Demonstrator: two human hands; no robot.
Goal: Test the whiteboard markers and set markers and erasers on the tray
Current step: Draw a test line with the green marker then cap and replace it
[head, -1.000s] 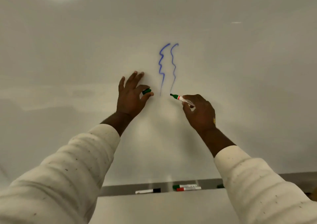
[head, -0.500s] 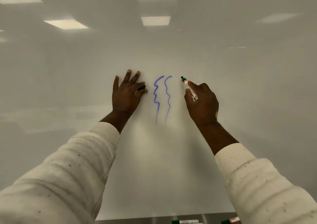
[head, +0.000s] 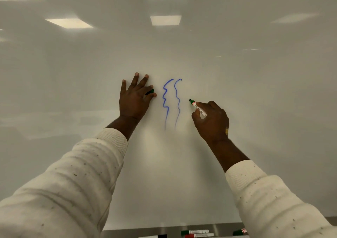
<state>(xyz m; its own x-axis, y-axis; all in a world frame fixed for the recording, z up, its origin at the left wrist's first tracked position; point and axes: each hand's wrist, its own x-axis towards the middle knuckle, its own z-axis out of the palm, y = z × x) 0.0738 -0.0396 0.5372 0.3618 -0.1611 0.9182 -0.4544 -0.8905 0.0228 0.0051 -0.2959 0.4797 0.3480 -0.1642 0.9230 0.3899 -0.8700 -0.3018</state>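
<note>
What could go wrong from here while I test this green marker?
The left hand only pinches the small green cap at its thumb; it could slip and drop. The white green-tipped marker in the right hand sits close to the two blue wavy lines; a stroke might overlap or smear them.

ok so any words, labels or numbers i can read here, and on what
Nothing legible.
Green marker in the right hand: barrel print, too blurred to read.
Markers on the tray: labels too small to read.
Blue lines on the whiteboard: squiggles, not letters.
Green cap in the left hand: no print visible.
</note>
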